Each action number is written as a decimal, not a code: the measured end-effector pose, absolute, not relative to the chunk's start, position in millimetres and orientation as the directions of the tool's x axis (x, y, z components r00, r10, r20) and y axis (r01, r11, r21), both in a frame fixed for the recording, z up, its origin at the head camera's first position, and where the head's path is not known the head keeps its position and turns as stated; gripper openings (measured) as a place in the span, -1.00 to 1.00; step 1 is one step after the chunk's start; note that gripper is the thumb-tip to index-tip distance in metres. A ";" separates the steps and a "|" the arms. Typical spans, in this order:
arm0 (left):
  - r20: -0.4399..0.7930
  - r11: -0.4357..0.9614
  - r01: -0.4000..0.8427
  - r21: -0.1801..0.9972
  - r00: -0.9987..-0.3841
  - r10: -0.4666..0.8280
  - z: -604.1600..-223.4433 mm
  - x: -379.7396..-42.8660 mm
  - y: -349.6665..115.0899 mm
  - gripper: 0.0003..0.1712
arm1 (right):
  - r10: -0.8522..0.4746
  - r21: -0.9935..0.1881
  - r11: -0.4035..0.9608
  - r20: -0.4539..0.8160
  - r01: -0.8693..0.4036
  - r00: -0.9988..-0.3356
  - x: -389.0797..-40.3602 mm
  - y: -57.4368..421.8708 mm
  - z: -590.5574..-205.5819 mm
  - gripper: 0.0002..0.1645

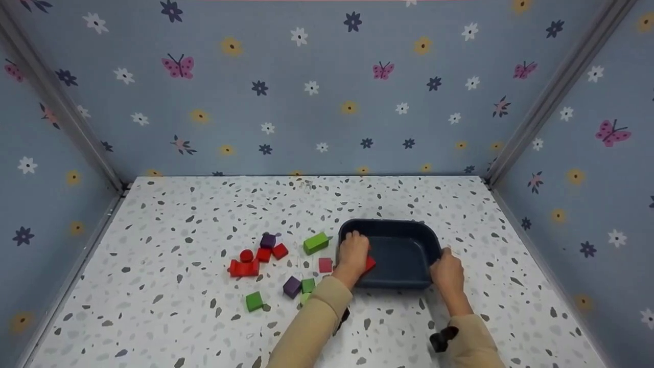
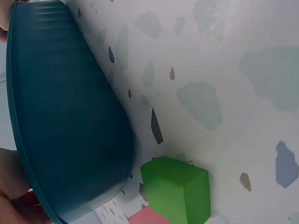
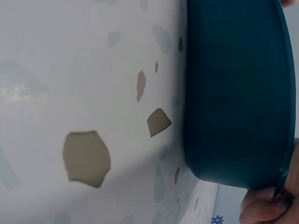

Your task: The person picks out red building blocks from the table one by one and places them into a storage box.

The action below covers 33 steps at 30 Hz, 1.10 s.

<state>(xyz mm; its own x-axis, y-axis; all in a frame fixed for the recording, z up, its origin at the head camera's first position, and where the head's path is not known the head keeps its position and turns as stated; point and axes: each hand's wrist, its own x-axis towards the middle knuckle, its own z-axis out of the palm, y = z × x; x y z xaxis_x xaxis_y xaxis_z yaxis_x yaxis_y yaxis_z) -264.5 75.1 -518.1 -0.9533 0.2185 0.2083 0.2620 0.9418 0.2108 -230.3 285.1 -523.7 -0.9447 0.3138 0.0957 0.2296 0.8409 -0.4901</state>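
A dark blue plastic tub (image 1: 403, 281) sits on the speckled table. My right hand (image 1: 448, 273) grips its right rim, thumb and fingers pinching the edge in the right wrist view. My left hand (image 1: 353, 253) reaches over the left rim with its fingers curled inside. Beside these fingers shows a bit of red, and the left wrist view has a dark red block (image 2: 30, 199) under them. Another red block (image 1: 369, 263) lies in the tub by the left wrist. Just outside the left wall are a light green block (image 1: 317, 243) and a pink-red block (image 1: 325, 265).
Farther left lie red blocks (image 1: 263, 255), a red arch-shaped block (image 1: 244, 268), a red round piece (image 1: 246, 255) and a purple block (image 1: 268, 240). Nearer are another purple block (image 1: 292, 286) and a green block (image 1: 254, 301). Flowered panels (image 1: 327, 102) enclose the table's back and sides.
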 end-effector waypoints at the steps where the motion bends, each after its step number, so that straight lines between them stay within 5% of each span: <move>1: 0.198 0.942 0.261 0.213 -0.955 0.220 -518.3 -264.8 75.4 -0.95 | 0.314 -0.491 0.841 0.097 0.229 -0.944 -230.2 285.1 -523.8 -0.70; 33: 0.125 0.957 0.225 0.180 -0.971 0.205 -528.4 -266.4 79.5 -0.84 | 0.305 -0.507 0.842 0.164 0.185 -0.938 -229.5 286.1 -527.2 -0.70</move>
<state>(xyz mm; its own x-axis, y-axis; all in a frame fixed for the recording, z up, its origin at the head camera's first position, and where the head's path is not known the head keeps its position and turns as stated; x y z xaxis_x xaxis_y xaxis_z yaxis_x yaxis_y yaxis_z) -266.4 79.5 -528.4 -0.9707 0.2050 0.1250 0.2254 0.9574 0.1805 -229.5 286.1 -527.2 -0.9383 0.3046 0.1637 0.1847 0.8418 -0.5073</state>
